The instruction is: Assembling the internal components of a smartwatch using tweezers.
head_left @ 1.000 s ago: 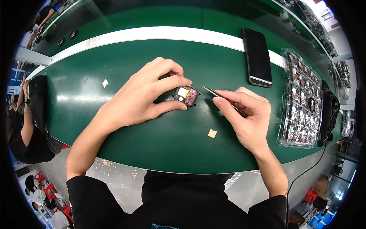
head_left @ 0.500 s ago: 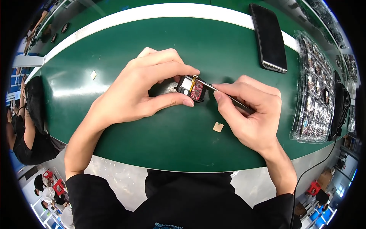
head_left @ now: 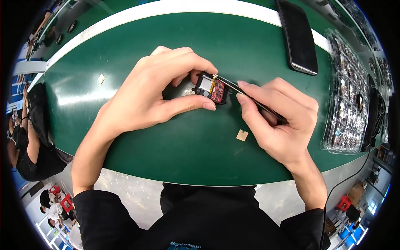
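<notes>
Between the thumb and fingers of my left hand point(head_left: 162, 87) sits a small black device casing point(head_left: 211, 88), its inside facing up. In it show a red circuit board, a silvery block that looks like a battery, a round pale part and a yellow strip. My right hand point(head_left: 279, 118) is closed around dark tweezers point(head_left: 258, 103), held like a pen. Their tips reach the casing's far edge, by the top of the yellow strip; whether they pinch anything is too small to tell. A small beige square piece point(head_left: 242, 135) lies on the table, left of my right hand.
A black phone-like slab point(head_left: 296, 39) lies at the far right of the green table point(head_left: 179, 158). Clear plastic trays point(head_left: 346, 96) full of small parts stand at the right, beside a black cable point(head_left: 348, 179). Another pale chip point(head_left: 101, 78) lies at left. A person in black point(head_left: 31, 146) sits at far left.
The casing has tilted a little in my left hand. My right hand has shifted slightly right, and the tweezer tips now lie at the casing's far edge.
</notes>
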Motion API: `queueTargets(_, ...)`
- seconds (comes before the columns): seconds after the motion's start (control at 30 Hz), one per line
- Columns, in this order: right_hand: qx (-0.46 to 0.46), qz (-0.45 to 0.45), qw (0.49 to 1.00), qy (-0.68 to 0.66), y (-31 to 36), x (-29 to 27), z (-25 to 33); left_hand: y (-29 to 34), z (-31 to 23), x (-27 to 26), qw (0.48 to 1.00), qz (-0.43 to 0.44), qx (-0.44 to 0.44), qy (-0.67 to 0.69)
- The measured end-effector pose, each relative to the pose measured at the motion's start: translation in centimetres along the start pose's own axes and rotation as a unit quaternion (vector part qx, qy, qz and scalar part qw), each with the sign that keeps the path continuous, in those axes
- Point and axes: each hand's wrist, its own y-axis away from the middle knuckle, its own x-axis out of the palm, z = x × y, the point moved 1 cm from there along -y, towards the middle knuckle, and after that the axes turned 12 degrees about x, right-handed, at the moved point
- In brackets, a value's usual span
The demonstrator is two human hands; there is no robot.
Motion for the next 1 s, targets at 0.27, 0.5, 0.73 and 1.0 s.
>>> queueTargets(0.27,-0.066,-0.027,0.997,0.035,0.0,0.6,-0.1,0.1,-0.1,0.1,1.0,0.0,0.0,-0.011)
queueTargets(0.5,0.01,0.029,0.999,-0.028,-0.1,0.0,0.1,0.0,0.5,-0.3,1.0,0.02,0.008,0.022)
queueTargets(0.73,0.052,0.059,0.993,-0.083,-0.8,-0.5,-0.6,-0.4,1.3,-0.8,0.997,0.036,0.03,0.057)
queueTargets(1.0,0.067,0.079,0.992,-0.073,-0.7,-1.0,-0.2,-0.5,0.8,-0.6,0.996,0.044,0.021,0.074)
